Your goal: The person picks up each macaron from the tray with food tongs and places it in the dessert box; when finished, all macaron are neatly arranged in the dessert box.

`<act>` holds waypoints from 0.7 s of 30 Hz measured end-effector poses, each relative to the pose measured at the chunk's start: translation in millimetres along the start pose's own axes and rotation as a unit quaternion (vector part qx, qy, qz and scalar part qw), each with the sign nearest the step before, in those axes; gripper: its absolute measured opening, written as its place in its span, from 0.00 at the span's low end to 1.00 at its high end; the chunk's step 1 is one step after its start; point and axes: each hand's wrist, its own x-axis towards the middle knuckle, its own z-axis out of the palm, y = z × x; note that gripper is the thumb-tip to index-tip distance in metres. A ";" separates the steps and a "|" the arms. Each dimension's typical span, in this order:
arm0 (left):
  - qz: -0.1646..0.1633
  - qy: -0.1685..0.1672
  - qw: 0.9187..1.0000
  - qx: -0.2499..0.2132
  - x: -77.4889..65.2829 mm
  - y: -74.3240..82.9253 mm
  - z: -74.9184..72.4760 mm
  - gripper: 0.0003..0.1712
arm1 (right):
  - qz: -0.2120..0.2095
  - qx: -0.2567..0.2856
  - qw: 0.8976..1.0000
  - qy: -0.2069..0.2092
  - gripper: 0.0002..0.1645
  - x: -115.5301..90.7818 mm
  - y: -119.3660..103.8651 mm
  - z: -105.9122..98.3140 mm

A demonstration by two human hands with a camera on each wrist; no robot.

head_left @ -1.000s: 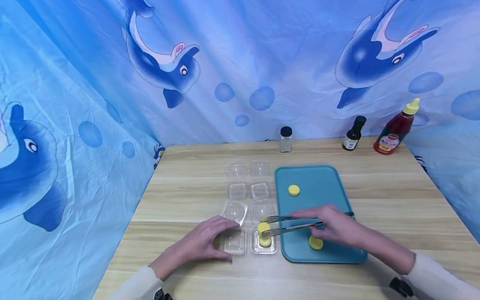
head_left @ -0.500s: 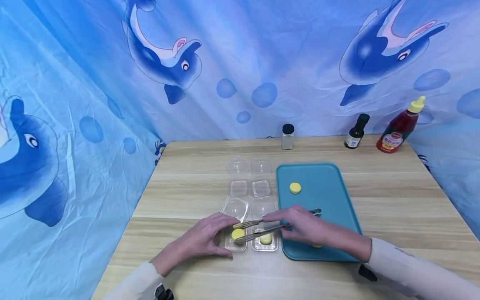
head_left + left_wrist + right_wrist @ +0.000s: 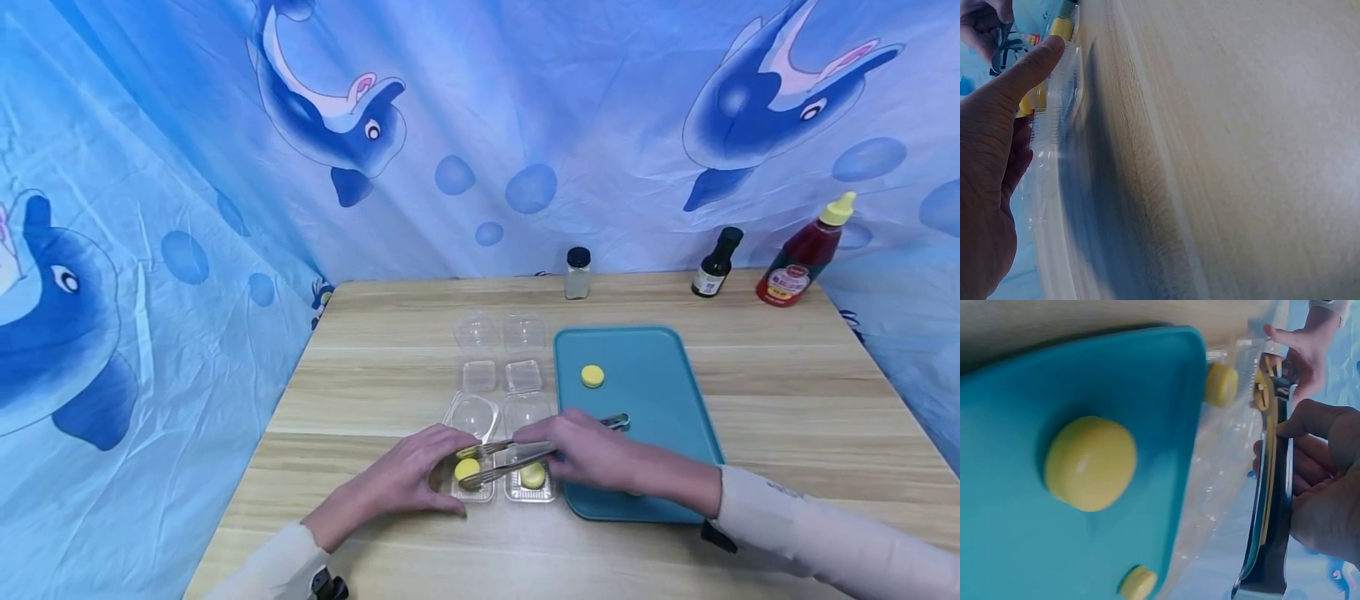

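Gripping tongs above wood-grain table; dolphin-print curtain behind.

A jar, perhaps glass, stands before dolphin-printed cloth.

Containers left of tray

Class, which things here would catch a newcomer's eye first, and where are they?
Probably the large blue cartoon dolphins on the hanging cloth behind the wooden table. Next, likely, the flat teal rectangular tray, right of the clear plastic containers. Then the silver metal tongs in the person's right grip, set around a thick yellow disc.
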 end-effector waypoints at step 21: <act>-0.006 -0.009 1.000 0.007 1.5 1.4 -1.1 0.55 | 0.049 -0.033 0.998 -0.032 0.37 10.6 -17.5 -4.4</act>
